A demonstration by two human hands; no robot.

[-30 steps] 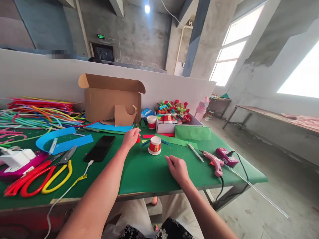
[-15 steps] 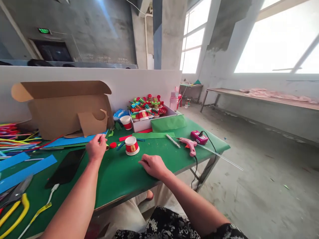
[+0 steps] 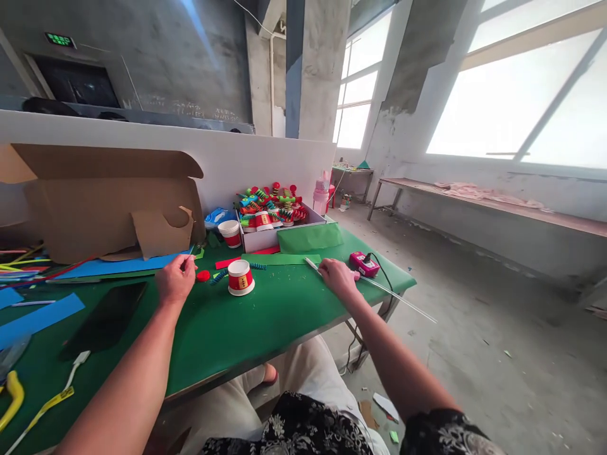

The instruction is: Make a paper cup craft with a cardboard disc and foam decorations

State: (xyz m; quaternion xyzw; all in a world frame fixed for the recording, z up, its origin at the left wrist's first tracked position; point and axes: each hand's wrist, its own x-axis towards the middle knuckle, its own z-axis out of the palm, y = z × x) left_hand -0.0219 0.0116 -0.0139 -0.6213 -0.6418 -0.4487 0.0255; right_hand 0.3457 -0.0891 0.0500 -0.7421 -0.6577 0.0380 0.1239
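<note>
My left hand point(image 3: 175, 278) is held above the table, its fingers pinched together. What they hold, if anything, is too small to make out. Beside it lie a red pompom point(image 3: 203, 276) and a dark blue pipe-cleaner coil point(image 3: 219, 277). An upturned red and white paper cup point(image 3: 240, 277) stands between my hands. My right hand point(image 3: 337, 277) is curled over the pink glue gun point(image 3: 355, 275), covering most of it. Close to those fingertips is a white pen point(image 3: 311, 264). A clear glue stick point(image 3: 403, 301) sticks out behind the gun.
A box point(image 3: 260, 240) full of colourful cup figures stands at the back, by stacked cups point(image 3: 229, 234). The purple-pink power block point(image 3: 364, 264) sits near the right edge. A phone point(image 3: 107, 316), blue strips point(image 3: 42, 319) and yellow-handled scissors point(image 3: 12, 398) lie left, before a cardboard box point(image 3: 95, 221).
My right hand has moved right, from beside the cup to the glue gun. The left hand stays pinched near the pompom. The view has turned slightly to the right.
</note>
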